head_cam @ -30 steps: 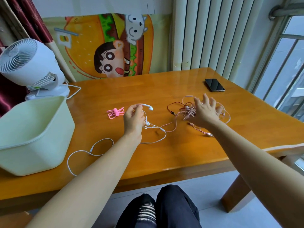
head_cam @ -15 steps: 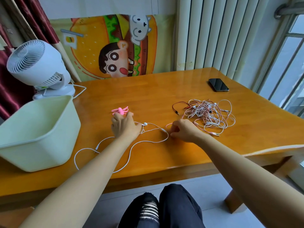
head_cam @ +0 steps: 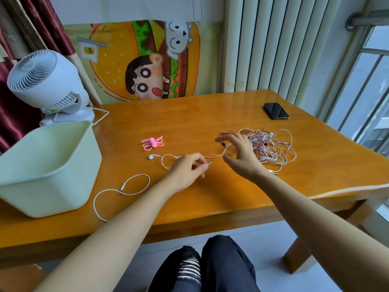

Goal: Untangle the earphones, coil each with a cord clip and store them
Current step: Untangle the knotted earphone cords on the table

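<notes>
Pinches the white earphone by its cord in left hand, now lifts right hand off it, fingers spread open just beside the tangle, likely reaching for another.

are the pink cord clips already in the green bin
No, the pink cord clips lie on the bare table, apart from the green bin and to its right.
</notes>
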`<state>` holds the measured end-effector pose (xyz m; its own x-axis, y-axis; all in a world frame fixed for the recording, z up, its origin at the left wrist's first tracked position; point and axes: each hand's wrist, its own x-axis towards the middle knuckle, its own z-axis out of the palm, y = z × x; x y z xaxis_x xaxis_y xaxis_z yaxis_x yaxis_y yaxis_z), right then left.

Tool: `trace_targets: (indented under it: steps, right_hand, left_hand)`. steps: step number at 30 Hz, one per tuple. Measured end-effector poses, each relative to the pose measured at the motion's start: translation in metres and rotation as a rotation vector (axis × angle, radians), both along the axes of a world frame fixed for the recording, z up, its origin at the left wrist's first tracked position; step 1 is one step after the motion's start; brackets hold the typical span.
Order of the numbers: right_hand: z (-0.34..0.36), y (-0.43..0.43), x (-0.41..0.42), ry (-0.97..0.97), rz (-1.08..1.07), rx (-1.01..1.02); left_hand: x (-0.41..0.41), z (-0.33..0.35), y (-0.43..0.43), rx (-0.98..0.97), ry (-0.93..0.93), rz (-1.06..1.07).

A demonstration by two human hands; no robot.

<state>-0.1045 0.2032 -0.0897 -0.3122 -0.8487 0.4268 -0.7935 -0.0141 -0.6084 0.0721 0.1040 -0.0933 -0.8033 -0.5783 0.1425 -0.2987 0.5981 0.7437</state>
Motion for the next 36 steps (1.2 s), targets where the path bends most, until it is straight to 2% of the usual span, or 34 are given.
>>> trace_targets:
  steps: [2,4,7,9,12,14,15,17,19,22,25,29,36]
  right_hand:
    - [0.012,-0.004,0.016,-0.096,0.166,0.023]
    - [0.024,-0.006,0.031,-0.287,0.315,0.188]
    - [0.031,-0.006,0.036,-0.319,0.367,0.276]
    - [0.034,-0.004,0.034,-0.451,0.377,0.225]
    - [0.048,0.003,0.034,-0.745,0.400,0.144]
    - [0.060,0.010,0.036,-0.845,0.475,0.257]
    - [0.065,0.014,0.036,-0.826,0.524,0.400]
    - [0.073,0.022,0.041,-0.622,0.591,0.764]
    - [0.076,0.028,0.047,-0.444,0.638,1.047]
    - [0.072,0.036,0.056,-0.372,0.736,1.182]
    - [0.070,0.040,0.070,-0.389,0.685,1.016]
    - [0.064,0.037,0.088,-0.581,0.454,0.476]
    - [0.043,0.046,0.119,-0.761,0.443,0.205]
  left_hand:
    - [0.001,0.010,0.002,0.043,0.111,0.002]
    - [0.003,0.020,0.001,0.012,0.248,0.094]
    - [0.014,0.035,-0.007,-0.087,0.428,0.406]
    - [0.028,0.044,-0.017,-0.023,0.514,0.646]
    - [0.049,0.050,-0.029,0.108,0.534,0.880]
    - [0.059,0.050,-0.032,0.100,0.518,0.918]
    - [0.061,0.050,-0.032,0.098,0.525,0.921]
    - [0.065,0.052,-0.027,0.101,0.559,0.912]
    - [0.066,0.056,-0.020,0.101,0.578,0.894]
    - [0.068,0.063,-0.003,0.111,0.594,0.802]
    - [0.067,0.067,0.013,0.111,0.591,0.611]
    - [0.069,0.064,0.031,0.107,0.599,0.418]
    - [0.074,0.057,0.055,0.086,0.581,0.405]
